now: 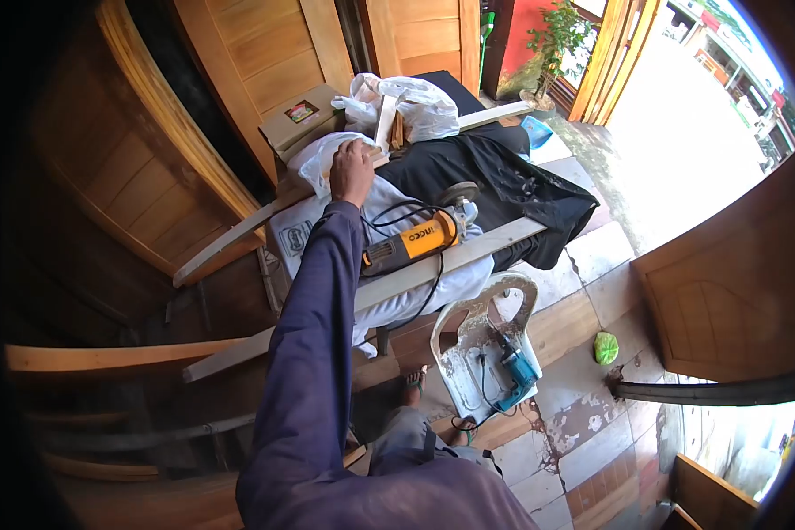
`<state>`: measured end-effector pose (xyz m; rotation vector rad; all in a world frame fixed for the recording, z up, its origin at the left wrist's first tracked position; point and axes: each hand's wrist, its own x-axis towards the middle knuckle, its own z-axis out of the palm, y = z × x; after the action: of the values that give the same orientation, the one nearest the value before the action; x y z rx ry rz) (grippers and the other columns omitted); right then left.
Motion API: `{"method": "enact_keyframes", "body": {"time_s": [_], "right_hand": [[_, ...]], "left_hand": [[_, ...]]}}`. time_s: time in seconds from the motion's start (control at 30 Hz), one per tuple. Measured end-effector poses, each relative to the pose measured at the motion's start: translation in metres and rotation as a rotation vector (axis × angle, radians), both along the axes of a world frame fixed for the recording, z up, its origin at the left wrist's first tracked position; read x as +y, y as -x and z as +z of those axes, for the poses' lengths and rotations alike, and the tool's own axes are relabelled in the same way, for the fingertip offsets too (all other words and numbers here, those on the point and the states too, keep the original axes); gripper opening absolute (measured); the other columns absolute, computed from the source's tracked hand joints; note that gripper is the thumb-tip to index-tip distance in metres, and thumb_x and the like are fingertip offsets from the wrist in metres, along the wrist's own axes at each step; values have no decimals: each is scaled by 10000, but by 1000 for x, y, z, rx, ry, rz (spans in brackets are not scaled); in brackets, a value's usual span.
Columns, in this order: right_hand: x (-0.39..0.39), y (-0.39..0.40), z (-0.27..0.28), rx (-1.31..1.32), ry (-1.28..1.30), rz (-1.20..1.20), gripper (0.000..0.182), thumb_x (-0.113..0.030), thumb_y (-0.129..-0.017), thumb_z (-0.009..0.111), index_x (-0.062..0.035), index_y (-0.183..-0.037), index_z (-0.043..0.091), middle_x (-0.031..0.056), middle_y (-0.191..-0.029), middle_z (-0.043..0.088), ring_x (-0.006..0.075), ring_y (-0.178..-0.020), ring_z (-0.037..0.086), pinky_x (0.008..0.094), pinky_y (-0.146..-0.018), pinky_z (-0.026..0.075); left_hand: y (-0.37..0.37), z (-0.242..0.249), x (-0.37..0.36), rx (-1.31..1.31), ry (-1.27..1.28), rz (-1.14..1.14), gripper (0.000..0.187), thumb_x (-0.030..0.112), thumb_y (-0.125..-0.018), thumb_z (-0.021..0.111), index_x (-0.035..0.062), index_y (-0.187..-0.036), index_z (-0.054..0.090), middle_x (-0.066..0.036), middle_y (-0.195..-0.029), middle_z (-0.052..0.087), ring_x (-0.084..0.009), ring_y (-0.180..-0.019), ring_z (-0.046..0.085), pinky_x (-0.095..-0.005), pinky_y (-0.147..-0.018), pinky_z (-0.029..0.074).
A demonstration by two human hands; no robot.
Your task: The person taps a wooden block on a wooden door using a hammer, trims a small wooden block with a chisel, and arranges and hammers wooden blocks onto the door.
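My left hand [352, 171] reaches over the cluttered work surface, its fingers curled round a short piece of wood [379, 158] beside a white plastic bag [314, 163]. Its fingertips are partly hidden. Nearer to me, a yellow-and-black angle grinder [415, 240] lies on white cloth, its disc toward the right and its black cord looped about it. Alongside the grinder runs a long wooden strip [495, 240]. Black cloth [495, 177] covers the surface to the right of my hand. My right hand is out of view.
A worn plastic chair [442, 353] holds a teal power drill [517, 371]. Behind the surface stand wooden door panels [269, 44] and a cardboard box [296, 119]. A curved wooden panel [733, 283] stands at right. A green bundle [606, 348] lies on the tiled floor.
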<state>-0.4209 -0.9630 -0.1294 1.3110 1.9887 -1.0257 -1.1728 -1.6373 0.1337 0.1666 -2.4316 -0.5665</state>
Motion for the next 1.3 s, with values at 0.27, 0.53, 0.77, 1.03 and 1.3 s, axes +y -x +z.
{"method": "enact_keyframes", "body": {"time_s": [0.27, 0.53, 0.77, 1.03, 1.3], "right_hand": [[-78, 48, 9, -121, -43, 96, 407, -388, -1042, 575, -120, -1347, 600, 72, -1183, 618, 217, -916, 636, 358, -642, 524], [-103, 56, 0, -208, -65, 86, 404, -364, -1043, 558, -148, -1384, 580, 42, -1263, 585, 193, -1024, 578, 352, -730, 509], [-113, 46, -9, -266, -59, 105, 410, -343, -1044, 543, -173, -1417, 563, 17, -1333, 557, 172, -1119, 527, 347, -807, 496], [-124, 35, -19, -272, -47, 114, 425, -319, -1046, 526, -202, -1453, 544, -13, -1413, 524, 148, -1227, 469, 341, -894, 482], [-133, 32, -26, -252, -41, 106, 448, -295, -1047, 509, -230, -1490, 525, -42, -1493, 492, 124, -1334, 411, 336, -982, 467]], "left_hand": [[146, 25, -35, 264, -19, -168, 259, 102, -976, 574, 30, -1176, 723, -217, -1147, 750, -406, -1065, 715, -468, -944, 561], [269, -9, -93, -311, 145, 251, 586, 438, -891, 735, 71, -1340, 646, -211, -1342, 686, -395, -1247, 655, -494, -1037, 536], [261, 30, -86, -586, 95, 246, 765, 560, -831, 704, 68, -1414, 639, -232, -1445, 632, -391, -1360, 596, -453, -1138, 476], [247, 55, -75, -481, 307, 205, 607, 466, -795, 746, 57, -1242, 753, -226, -1299, 717, -399, -1223, 682, -482, -1025, 552], [249, 14, -85, -211, 267, 179, 694, 539, -744, 843, 29, -1193, 702, -304, -1135, 730, -449, -1088, 717, -523, -930, 579]]}}
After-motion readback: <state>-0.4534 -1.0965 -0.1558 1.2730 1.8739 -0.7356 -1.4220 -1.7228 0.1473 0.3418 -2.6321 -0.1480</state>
